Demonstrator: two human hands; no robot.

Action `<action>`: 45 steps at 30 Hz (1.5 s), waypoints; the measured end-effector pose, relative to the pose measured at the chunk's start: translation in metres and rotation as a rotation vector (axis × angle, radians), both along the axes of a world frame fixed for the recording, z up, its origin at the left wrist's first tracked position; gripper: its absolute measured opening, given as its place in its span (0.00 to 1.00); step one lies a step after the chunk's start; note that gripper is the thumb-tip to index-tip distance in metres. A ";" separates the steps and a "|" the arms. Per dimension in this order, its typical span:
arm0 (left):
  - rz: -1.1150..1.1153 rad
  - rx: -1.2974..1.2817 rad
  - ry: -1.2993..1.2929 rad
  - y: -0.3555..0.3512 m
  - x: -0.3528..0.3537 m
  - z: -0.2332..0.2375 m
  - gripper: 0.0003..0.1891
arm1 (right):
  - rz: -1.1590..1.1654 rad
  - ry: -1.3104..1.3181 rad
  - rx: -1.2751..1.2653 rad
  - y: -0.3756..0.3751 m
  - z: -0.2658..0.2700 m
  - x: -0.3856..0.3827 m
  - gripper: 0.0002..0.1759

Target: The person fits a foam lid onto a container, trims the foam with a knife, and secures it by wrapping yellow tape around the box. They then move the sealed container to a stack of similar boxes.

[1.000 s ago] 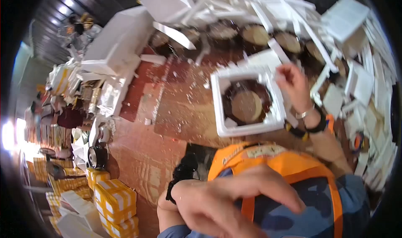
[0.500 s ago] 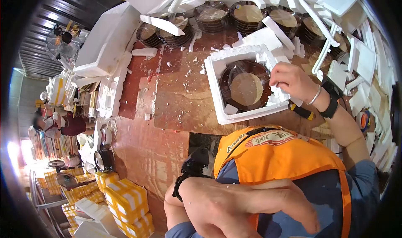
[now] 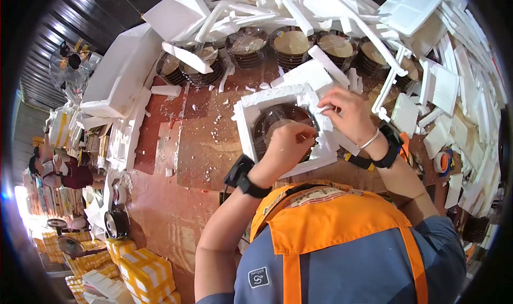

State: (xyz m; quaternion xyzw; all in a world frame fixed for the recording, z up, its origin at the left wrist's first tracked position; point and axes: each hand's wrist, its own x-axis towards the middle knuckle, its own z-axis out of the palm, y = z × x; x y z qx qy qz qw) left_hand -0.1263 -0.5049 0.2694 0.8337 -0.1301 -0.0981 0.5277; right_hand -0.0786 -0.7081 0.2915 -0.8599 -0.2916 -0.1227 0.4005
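A white foam box (image 3: pixel 245 123) stands open on the table, and inside it a dark brown round bowl (image 3: pixel 262 123) with clear plastic wrap over it is partly covered by my arm. My left hand (image 3: pixel 288 146) is over the bowl, fingers curled together near the box's inner right side; what they hold, if anything, is hidden. At the upper right corner of the box, my right hand (image 3: pixel 348 111) pinches a small white foam piece (image 3: pixel 324 109). Broken foam lies against the box's right wall, below my right hand.
Stacks of wrapped brown bowls (image 3: pixel 291 43) line the back, with foam strips and slabs (image 3: pixel 315 5) heaped behind and to the right. A large foam box (image 3: pixel 115 71) stands at left. Yellow-and-white taped boxes (image 3: pixel 144 269) sit lower left. A yellow-black tool (image 3: pixel 359 162) lies right of the box.
My left hand has come up from low in front of my body to over the bowl, fingers now curled. My right hand stays by the box's right side. The whole view has shifted.
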 end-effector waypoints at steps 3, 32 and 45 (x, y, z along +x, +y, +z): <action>0.029 0.098 -0.005 -0.025 0.016 -0.028 0.15 | -0.027 0.009 0.026 -0.009 -0.012 -0.003 0.11; 0.209 0.069 -0.132 -0.041 -0.006 -0.055 0.10 | 0.457 -0.262 -0.513 -0.003 -0.038 0.014 0.04; 0.267 0.010 -0.173 -0.046 -0.005 -0.071 0.10 | 0.414 -0.023 -1.034 0.028 -0.030 0.040 0.06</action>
